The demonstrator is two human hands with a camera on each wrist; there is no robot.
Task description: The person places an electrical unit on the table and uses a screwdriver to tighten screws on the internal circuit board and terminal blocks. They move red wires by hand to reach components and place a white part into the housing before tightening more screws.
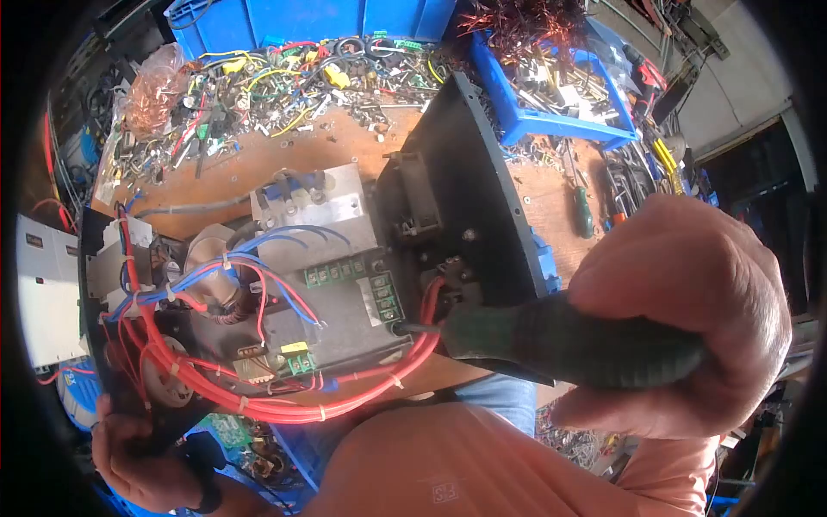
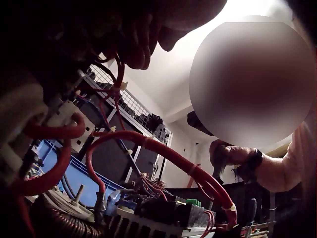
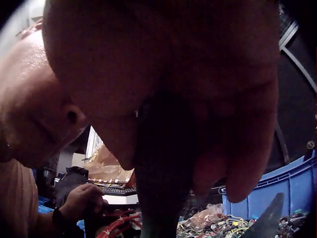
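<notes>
In the head view, the right hand point(image 1: 689, 319) grips the dark green handle of a screwdriver point(image 1: 568, 340), whose shaft points left to the green terminal block point(image 1: 385, 297) on an opened black electrical unit point(image 1: 465, 164). A thick bundle of red wires point(image 1: 284, 409) curves along the near side of the unit. At the unit's lower left corner, the left hand point(image 1: 146, 461) has its fingers bent round the edge. Over the handle point(image 3: 166, 168) the fingers of the right hand point(image 3: 218, 99) are curled in the right wrist view. Whether the screwdriver tip touches a screw is hidden.
Loose screws, wire scraps and small parts point(image 1: 345, 82) cover the back of the wooden table point(image 1: 293, 159). A blue crate point(image 1: 560, 129) of metal pieces stands at the back right, near another green-handled screwdriver point(image 1: 583, 211). A large blue bin point(image 1: 319, 21) stands behind.
</notes>
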